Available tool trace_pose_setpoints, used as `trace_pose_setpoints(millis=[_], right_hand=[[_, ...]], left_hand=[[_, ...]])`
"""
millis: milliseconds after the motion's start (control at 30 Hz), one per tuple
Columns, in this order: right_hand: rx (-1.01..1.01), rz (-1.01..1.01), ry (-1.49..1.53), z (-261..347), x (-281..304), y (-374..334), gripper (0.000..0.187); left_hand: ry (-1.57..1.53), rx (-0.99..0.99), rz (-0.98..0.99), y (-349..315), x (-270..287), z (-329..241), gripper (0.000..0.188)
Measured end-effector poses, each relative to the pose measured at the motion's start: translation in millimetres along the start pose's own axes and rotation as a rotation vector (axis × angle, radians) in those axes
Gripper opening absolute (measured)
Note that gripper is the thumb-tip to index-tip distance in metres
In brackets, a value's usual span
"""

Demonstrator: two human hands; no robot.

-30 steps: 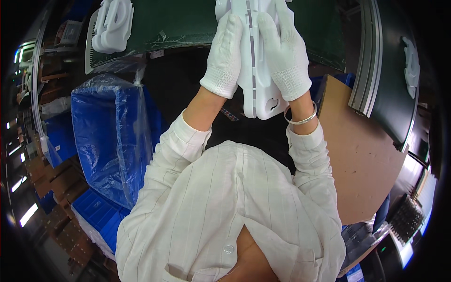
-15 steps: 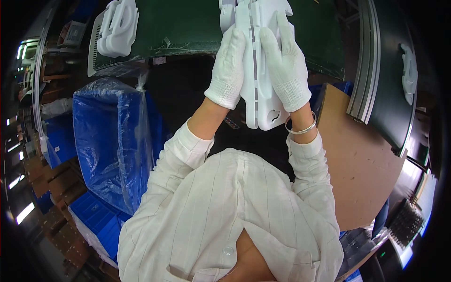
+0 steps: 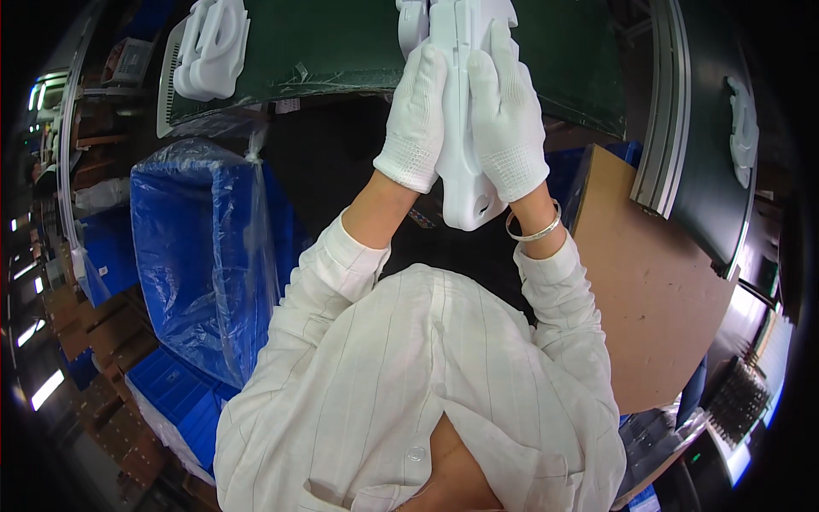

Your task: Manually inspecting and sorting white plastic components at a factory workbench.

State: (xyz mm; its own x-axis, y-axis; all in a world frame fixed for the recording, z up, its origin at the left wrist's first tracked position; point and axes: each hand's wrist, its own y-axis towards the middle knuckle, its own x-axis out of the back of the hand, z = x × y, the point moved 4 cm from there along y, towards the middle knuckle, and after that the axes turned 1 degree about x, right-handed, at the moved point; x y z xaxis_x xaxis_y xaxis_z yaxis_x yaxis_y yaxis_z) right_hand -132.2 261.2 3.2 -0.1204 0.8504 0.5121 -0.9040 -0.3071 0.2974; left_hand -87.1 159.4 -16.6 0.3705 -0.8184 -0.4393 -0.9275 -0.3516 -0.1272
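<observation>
Both my hands wear white knit gloves and press against a long white plastic casing (image 3: 461, 175) from its two sides. A seam runs along its length, and its rounded near end, with a small hole, juts past the table edge. My left hand (image 3: 415, 119) lies along the left side, fingers together and pointing away. On the right side, my right hand (image 3: 510, 124) has its thumb on the upper face and its fingers reaching forward. Beside the far end sits another white plastic part (image 3: 413, 26), partly cut off by the picture's upper edge.
The green-topped table (image 3: 341, 51) has a worn front edge. White plastic parts (image 3: 212, 51) are stacked at its left. Below stands a blue bin (image 3: 192, 264) under clear plastic. At right are a cardboard sheet (image 3: 648, 282) and a dark conveyor (image 3: 708, 111) carrying a white part (image 3: 742, 132).
The grey-marked gap along the casing has narrowed to a thin seam, and the casing has turned slightly. My right hand has shifted left, closer to my left hand.
</observation>
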Motion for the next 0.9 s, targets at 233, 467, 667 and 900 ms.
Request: trace_pose_setpoints(millis=[233,467,667,900], right_hand=[[0.058,-0.160,-0.020,10,3,-12,0.046],[0.348,-0.286,-0.286,18,23,-13,0.054],[-0.438,0.119,0.425,-40,23,-12,0.054],[-0.063,-0.076,0.371,-20,44,-3,0.049]], left_hand=[[0.249,-0.064,0.140,-5,-5,-14,0.067],[0.153,0.068,0.131,-6,8,-16,0.066],[0.044,0.108,0.176,-12,14,-11,0.058],[0.458,-0.041,0.149,-11,21,-21,0.066]])
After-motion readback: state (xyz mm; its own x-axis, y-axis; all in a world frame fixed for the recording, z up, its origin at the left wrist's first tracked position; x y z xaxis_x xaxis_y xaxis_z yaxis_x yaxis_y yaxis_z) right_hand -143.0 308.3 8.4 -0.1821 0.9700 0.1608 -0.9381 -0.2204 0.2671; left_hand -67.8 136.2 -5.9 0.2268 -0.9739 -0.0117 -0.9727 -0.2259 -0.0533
